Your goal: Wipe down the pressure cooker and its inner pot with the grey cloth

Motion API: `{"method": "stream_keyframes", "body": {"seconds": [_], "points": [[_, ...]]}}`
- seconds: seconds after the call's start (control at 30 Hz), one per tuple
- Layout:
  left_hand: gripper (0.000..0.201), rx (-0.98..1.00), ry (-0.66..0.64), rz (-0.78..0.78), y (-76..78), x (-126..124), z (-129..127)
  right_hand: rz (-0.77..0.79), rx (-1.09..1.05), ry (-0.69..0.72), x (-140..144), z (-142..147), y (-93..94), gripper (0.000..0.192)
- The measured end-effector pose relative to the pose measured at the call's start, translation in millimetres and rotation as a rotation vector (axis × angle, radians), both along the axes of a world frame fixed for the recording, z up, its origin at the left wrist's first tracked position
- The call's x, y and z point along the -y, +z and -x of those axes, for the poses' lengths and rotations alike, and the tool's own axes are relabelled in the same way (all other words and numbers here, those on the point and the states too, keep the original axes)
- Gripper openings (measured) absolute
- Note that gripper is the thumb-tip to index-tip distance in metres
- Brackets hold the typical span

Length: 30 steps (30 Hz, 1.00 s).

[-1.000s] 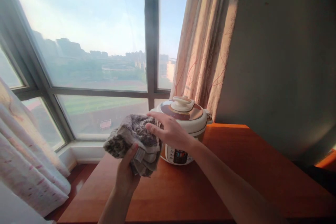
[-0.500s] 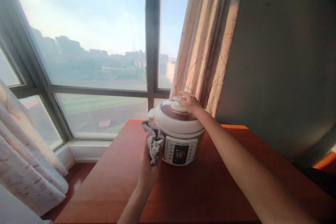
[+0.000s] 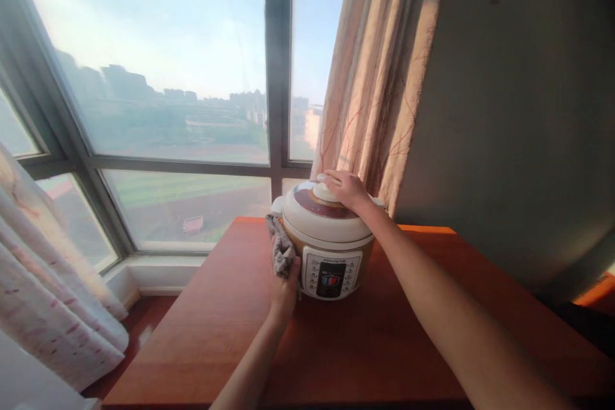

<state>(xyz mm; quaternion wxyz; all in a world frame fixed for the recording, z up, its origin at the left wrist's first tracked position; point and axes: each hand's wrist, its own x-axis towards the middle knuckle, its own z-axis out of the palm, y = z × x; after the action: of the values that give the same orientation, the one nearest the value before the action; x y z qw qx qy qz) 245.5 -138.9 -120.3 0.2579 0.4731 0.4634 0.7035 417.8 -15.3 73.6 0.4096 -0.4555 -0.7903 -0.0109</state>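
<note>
From my head-camera feed, both forearms ran in from the bottom edge, which cut them off. My left hand [image 3: 284,291] had its grip clamped on a bunched gray-and-white cloth [image 3: 282,251], pressed to the left side of a white electric pressure cooker [image 3: 312,225] standing upright on the reddish-brown tabletop [image 3: 216,339]. On the cooker's control panel [image 3: 355,269], I read the brand line as something like "Joyoung", with blurred characters after it; the small button labels flanking the dark display [image 3: 331,282] were too fine to make out. My right hand [image 3: 350,191] lay over the lid knob [image 3: 323,192], hiding part of it; its thumb was out of sight, so I couldn't tell whether that grip was closed. Behind stood a beige curtain [image 3: 375,90] and a window [image 3: 168,90], the distant buildings beyond it hazy.
</note>
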Motion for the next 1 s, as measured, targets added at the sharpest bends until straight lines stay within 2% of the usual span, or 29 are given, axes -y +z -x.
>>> {"method": "stream_keyframes", "body": {"seconds": [0.13, 0.2, 0.3, 0.4, 0.5, 0.63, 0.73, 0.8, 0.9, 1.0], "points": [[0.043, 0.234, -0.026, 0.098, -2.1, -28.5, 15.9, -0.005, -0.002, -0.009, 2.1, 0.8, 0.7, 0.031], [0.040, 0.232, -0.010, 0.127, 1.0, -36.4, 21.1, -0.004, -0.002, -0.013, 2.8, 1.1, 1.0, 0.031], [0.032, 0.118, 0.100, 0.080, 8.1, -36.5, 23.3, -0.001, -0.004, -0.016, 3.1, 1.7, 0.9, 0.031], [0.026, 0.103, 0.186, 0.044, 13.2, -23.6, 11.9, 0.000, -0.004, -0.019, 3.4, 2.3, 0.9, 0.031], [0.032, 0.162, 0.250, -0.001, 11.8, 0.5, -14.3, 0.001, 0.003, -0.016, 4.2, 2.3, 2.0, 0.030], [0.044, 0.154, 0.202, -0.015, 0.8, 42.8, -54.0, 0.004, 0.017, -0.011, 5.0, 2.0, 3.5, 0.028], [0.046, 0.062, 0.152, -0.076, -4.1, 66.0, -70.3, 0.004, 0.018, -0.018, 5.2, 2.1, 3.9, 0.029], [0.047, -0.047, 0.155, -0.159, -1.7, 69.2, -69.8, 0.005, 0.019, -0.021, 5.5, 2.2, 4.0, 0.029], [0.054, -0.261, 0.177, -0.308, 8.2, 54.1, -53.5, 0.006, 0.022, -0.019, 6.2, 2.2, 4.2, 0.029], [0.072, -0.457, 0.224, -0.467, 15.6, 27.9, -31.8, 0.008, 0.020, -0.014, 6.5, 1.9, 3.9, 0.030]]}}
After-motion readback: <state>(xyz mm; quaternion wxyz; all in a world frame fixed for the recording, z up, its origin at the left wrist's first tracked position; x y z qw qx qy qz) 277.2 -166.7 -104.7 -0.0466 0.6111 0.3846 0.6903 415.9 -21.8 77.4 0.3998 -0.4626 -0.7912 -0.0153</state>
